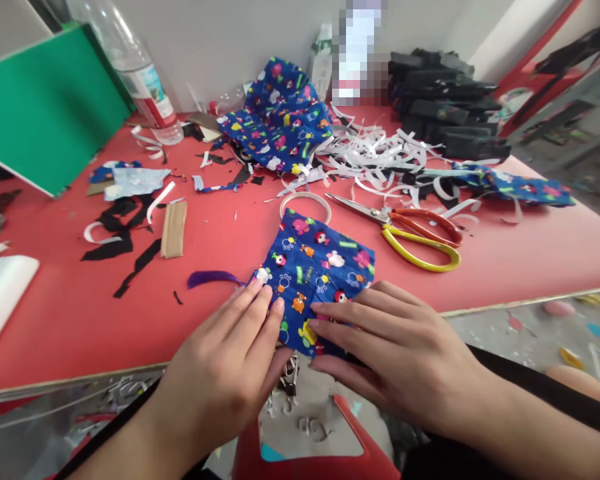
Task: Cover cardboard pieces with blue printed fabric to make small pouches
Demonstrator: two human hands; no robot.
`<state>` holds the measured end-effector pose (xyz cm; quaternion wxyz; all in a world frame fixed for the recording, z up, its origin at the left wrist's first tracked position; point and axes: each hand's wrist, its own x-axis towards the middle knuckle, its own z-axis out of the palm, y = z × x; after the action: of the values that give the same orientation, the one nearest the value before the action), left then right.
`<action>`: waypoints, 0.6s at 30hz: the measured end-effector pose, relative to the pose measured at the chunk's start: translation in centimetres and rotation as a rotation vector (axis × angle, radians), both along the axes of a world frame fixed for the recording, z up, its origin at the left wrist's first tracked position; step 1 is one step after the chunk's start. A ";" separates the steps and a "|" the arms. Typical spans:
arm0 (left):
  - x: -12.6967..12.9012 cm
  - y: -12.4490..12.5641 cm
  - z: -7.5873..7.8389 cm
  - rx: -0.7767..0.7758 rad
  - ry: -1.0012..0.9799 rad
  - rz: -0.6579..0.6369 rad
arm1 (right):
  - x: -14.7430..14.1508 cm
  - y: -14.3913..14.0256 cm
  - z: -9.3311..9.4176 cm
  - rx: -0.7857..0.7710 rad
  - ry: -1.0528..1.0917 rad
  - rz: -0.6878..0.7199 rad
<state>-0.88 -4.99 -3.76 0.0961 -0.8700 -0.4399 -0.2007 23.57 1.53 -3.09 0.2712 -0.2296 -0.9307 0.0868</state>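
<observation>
— Both hands lay flat, fingers stretched out: the left hand (230,363) and the right hand (395,350) pressed down on the printed blue cloth piece (320,273), gripping nothing.

— Where was that cloth?

— At the near edge of the red counter (505,267), partly overhanging it. Just behind the cloth sat a tape ring (305,200); the scissors (410,230) lay beside the cloth's right, a purple feather (213,278) at its left. White paper strips (375,157) were heaped farther behind.
</observation>
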 end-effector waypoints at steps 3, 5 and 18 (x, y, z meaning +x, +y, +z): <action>-1.2 0.3 0.1 -0.084 -0.078 -0.079 | -1.7 0.8 0.7 -0.021 -0.036 -0.042; -1.6 0.5 0.3 -0.063 -0.133 -0.083 | -3.1 2.2 0.9 -0.049 -0.099 -0.072; -2.2 1.1 1.3 -0.375 -0.432 0.534 | -7.6 7.0 1.3 -0.349 -0.218 -0.008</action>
<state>-3.08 -3.91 -2.49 -0.1105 -0.6651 -0.6899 -0.2633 16.01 8.49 -1.78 0.1252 -0.2848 -0.9245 0.2203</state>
